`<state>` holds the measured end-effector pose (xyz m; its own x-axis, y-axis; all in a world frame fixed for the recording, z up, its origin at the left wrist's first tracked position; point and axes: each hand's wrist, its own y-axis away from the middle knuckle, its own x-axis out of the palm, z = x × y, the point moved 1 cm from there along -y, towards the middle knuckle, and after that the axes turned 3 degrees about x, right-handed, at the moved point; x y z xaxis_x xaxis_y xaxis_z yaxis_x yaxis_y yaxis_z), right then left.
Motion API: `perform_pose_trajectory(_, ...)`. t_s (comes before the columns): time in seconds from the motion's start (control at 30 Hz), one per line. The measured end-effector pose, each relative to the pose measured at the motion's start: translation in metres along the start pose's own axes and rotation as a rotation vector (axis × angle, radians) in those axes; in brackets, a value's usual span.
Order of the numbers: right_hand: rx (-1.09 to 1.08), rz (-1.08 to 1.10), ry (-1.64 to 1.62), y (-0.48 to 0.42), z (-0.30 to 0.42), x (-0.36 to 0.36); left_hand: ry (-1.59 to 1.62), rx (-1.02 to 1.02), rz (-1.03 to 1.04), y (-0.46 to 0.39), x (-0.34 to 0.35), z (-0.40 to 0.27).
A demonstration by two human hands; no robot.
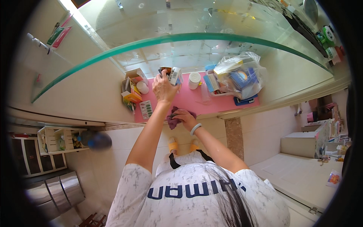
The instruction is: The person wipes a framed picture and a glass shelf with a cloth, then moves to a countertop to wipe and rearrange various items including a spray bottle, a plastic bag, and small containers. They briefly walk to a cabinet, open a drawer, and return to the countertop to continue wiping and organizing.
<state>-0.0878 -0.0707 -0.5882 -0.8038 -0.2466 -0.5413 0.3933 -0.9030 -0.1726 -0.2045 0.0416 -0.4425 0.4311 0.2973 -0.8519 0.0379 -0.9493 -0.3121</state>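
Observation:
My left hand (165, 88) grips small medicine boxes, a white one (175, 76) and a dark one, over the back of the pink shelf mat (187, 99). At the mat's front edge my right hand (185, 117) holds a crumpled purple cloth (173, 121). A white lidded bottle (194, 80) stands right of the boxes. To the left are a blister pack (146, 109), a white bottle (142, 88) lying tilted, and an opened carton (136, 76). A clear plastic bag with boxes (241, 76) rests on a container at the right.
A curved glass shelf edge (181, 37) spans above my hands. A blue item (245, 100) lies at the mat's right end. A yellow and orange box (132, 92) stands by the left wall. Below are the tiled floor and a cream cabinet (300, 142) on the right.

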Motion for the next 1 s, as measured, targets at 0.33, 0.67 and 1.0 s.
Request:
perform_pose_trajectory(0.33, 0.229, 0.092, -0.434, 0.021, -0.007, 0.003, -0.076, 0.114, -0.129, 0.010, 0.026, -0.029)
perform_pose_trajectory(0.67, 0.187, 0.048, -0.181, 0.023, 0.006, -0.004, -0.197, -0.206, -0.242, 0.137, 0.032, 0.102)
perform_pose_trajectory(1.0, 0.108, -0.018, -0.116, 0.034, 0.022, -0.007, 0.142, -0.643, -0.075, 0.126, 0.037, 0.103)
